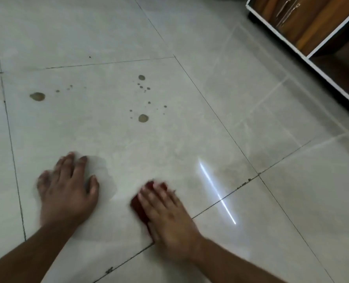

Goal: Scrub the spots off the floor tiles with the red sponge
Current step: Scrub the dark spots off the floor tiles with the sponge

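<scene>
The red sponge [138, 205] lies flat on a pale floor tile [100, 135], mostly hidden under my right hand [167, 219], which presses down on it with fingers spread over its top. My left hand [67, 188] rests flat on the same tile to the left, fingers apart, holding nothing. Farther up the tile are brownish spots: a large one at the left [37, 96], one near the middle [143, 118], another above it [141, 77], and several small dots around them. A faint wet smear [103, 176] shows beside my left hand.
A wooden cabinet with a white frame [312, 58] stands at the top right corner. Dark grout lines [216, 111] cross the glossy floor, and a bright light reflection [216, 190] streaks the tile right of my right hand.
</scene>
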